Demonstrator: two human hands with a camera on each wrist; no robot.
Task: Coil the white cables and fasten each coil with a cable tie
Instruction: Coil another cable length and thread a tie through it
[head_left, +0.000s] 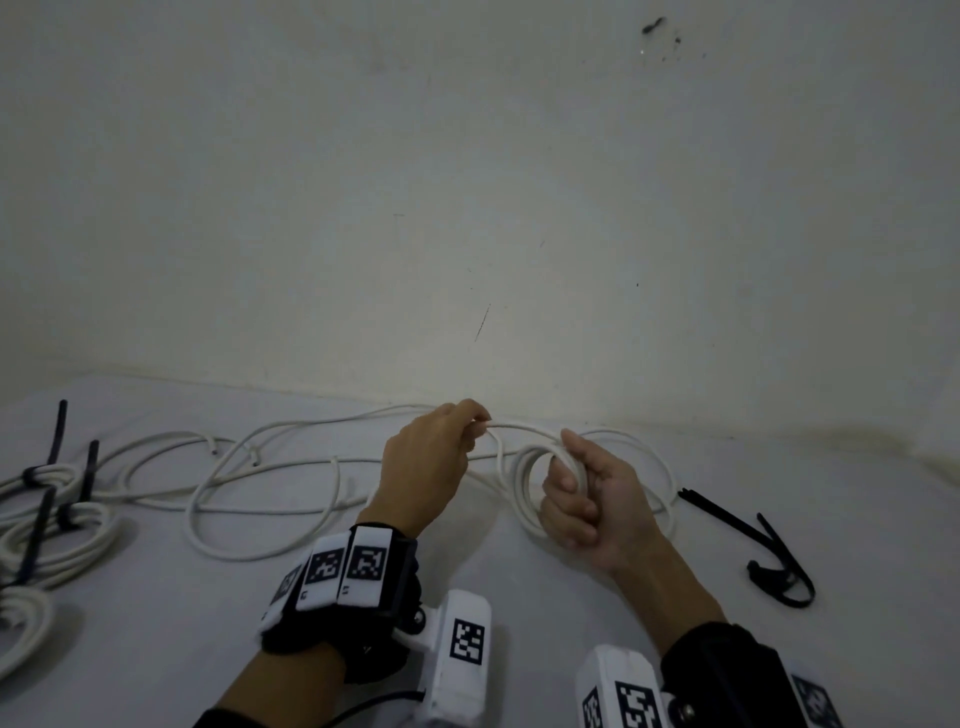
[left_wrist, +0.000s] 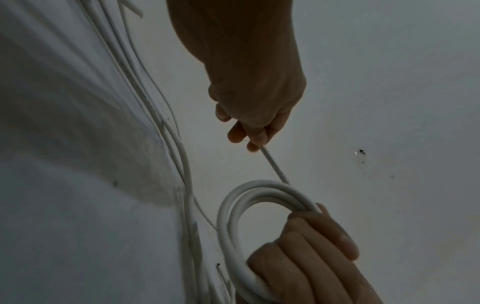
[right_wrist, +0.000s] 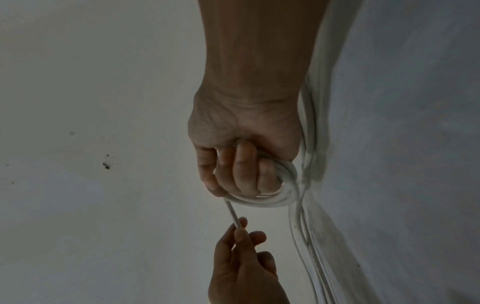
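My right hand (head_left: 571, 493) grips a small coil of white cable (head_left: 524, 467), fingers curled through its loops. In the right wrist view the right hand (right_wrist: 241, 174) wraps that coil (right_wrist: 283, 197). My left hand (head_left: 480, 423) pinches the cable strand (head_left: 514, 427) just left of and above the coil. The left wrist view shows the left hand (left_wrist: 255, 142) on the taut strand (left_wrist: 272, 164), which runs down to the coil (left_wrist: 244, 197) held by the right hand (left_wrist: 311, 246). The rest of this cable trails on the white surface behind the coil.
Loose white cables (head_left: 260, 467) sprawl across the surface to the left. Tied coils with black ties (head_left: 52, 519) lie at the far left. Loose black cable ties (head_left: 727, 519) lie right of my right hand. A wall (head_left: 467, 208) rises just behind the cables.
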